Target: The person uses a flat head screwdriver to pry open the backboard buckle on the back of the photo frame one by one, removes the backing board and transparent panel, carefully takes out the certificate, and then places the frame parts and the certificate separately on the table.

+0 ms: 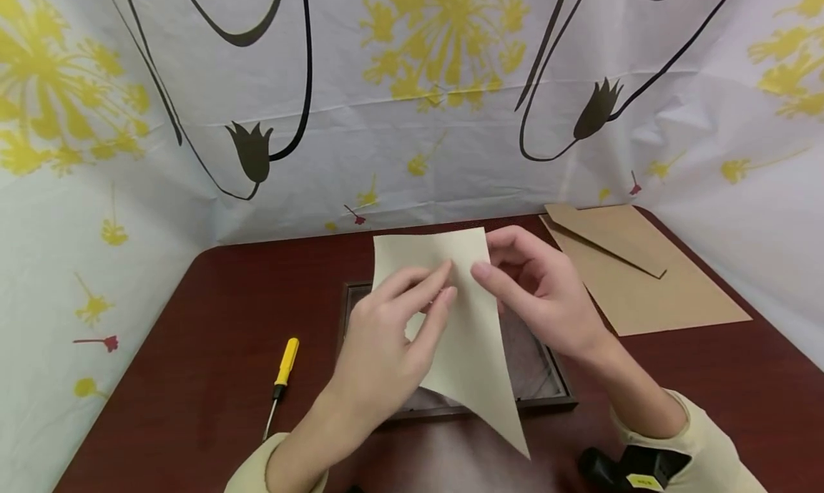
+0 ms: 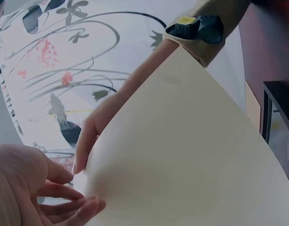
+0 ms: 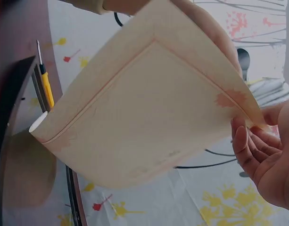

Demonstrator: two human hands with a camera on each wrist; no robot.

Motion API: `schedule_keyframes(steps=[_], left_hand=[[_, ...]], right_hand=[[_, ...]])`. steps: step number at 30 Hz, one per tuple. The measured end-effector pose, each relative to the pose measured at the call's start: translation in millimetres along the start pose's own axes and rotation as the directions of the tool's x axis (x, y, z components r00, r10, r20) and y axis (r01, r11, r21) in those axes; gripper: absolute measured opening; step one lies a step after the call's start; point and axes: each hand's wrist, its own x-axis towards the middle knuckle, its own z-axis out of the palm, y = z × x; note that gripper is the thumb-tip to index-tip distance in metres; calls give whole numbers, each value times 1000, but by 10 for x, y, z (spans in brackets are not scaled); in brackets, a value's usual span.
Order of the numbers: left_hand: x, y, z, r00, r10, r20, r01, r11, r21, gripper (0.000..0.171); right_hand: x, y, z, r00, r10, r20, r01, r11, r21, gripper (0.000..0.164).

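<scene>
A cream paper sheet (image 1: 460, 335) stands tilted above a dark picture frame (image 1: 547, 403) on the table. My right hand (image 1: 547, 293) pinches the sheet's right edge, thumb in front and fingers behind. In front of the sheet is my left hand (image 1: 393, 335), its fingers loosely bent with a gap between thumb and forefinger; its fingertips (image 2: 94, 205) are at or very near the paper. The right wrist view shows the sheet's other side (image 3: 149, 103), with a thin reddish border line and a reddish blotch near the right hand. Much of the picture frame is hidden behind paper and hands.
A screwdriver (image 1: 285, 368) with a yellow handle lies left of the picture frame. At the back right lies a brown backing board (image 1: 676, 293) with a folding stand flap (image 1: 599, 239). A patterned white curtain (image 1: 399, 157) encloses the dark red table (image 1: 212, 335).
</scene>
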Motion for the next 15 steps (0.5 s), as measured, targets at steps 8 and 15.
schedule_keyframes(steps=[8, 15], left_hand=[[-76, 62, 66, 999, -24, 44, 24, 1000, 1, 38], [-82, 77, 93, 999, -5, 54, 6, 1000, -16, 40]], right_hand=[[-41, 12, 101, 993, -114, 13, 114, 993, -40, 24], [-70, -13, 120, 990, -138, 19, 139, 979, -146, 20]])
